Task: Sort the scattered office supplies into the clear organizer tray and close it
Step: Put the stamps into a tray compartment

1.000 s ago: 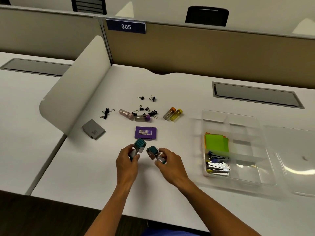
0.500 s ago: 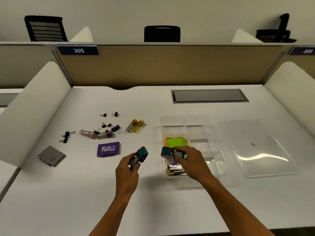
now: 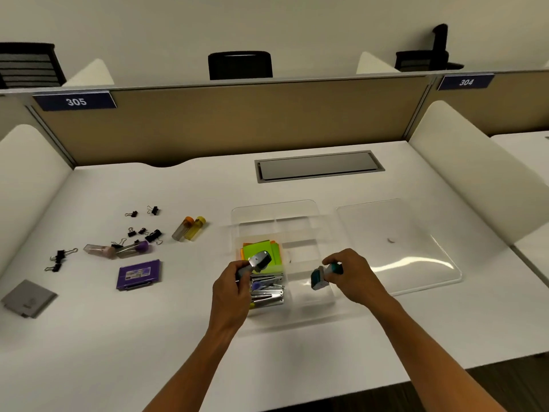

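Both teal stamps have been carried from the open worktop over to the clear organizer tray [image 3: 276,207] in the last second. The left hand [image 3: 230,292] now holds one stamp [image 3: 259,261] above the tray's near-left compartments; its fingers are curled round the handle. The right hand [image 3: 352,275] holds the second stamp [image 3: 320,277] low over the near-right compartment, fingers pinched on its handle. Neither has been released yet, so the drop is judged imminent.

Tray contents: green and orange sticky notes [image 3: 261,248] in the mid-left compartment, staplers [image 3: 267,294] in the near-left one. The far compartments and the right-hand ones look bare; hard to confirm through clear plastic.

The lid [image 3: 398,242] lies flat just right of the tray, unattached.

Still scattered toward the worktop's left edge: black binder clips [image 3: 153,234], four small vials [image 3: 188,228], a purple box [image 3: 138,274], a grey case [image 3: 28,298]. Sorting is judged well short of half done; closing is a long way off.
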Available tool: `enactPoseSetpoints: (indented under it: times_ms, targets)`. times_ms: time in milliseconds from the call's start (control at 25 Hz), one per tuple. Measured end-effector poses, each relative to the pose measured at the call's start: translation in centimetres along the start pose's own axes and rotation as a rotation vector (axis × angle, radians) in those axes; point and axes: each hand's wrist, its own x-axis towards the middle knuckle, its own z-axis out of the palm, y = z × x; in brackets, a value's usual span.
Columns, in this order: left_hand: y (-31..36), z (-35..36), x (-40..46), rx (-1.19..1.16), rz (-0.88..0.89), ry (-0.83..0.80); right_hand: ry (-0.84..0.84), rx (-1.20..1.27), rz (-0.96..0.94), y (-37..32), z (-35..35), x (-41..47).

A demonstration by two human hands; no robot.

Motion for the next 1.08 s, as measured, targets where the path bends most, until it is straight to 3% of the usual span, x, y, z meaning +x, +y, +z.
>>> enactPoseSetpoints:
  times_ms: [240, 760, 1080]
  targets:
    - [1.5, 1.9, 0.8, -0.032, -0.012, -0.016, -0.121, -0.116, -0.079, 1.2, 1.7, 1.0]
    - [3.3, 4.9, 3.5, 0.111, 0.006, -0.143, -0.083, -0.776, -0.367, 3.3, 3.0, 3.1]
    - [4.4, 6.5, 4.9, 0.135, -0.049, -0.297, -0.081, -0.773, -0.366, 3.4, 1.7, 4.4]
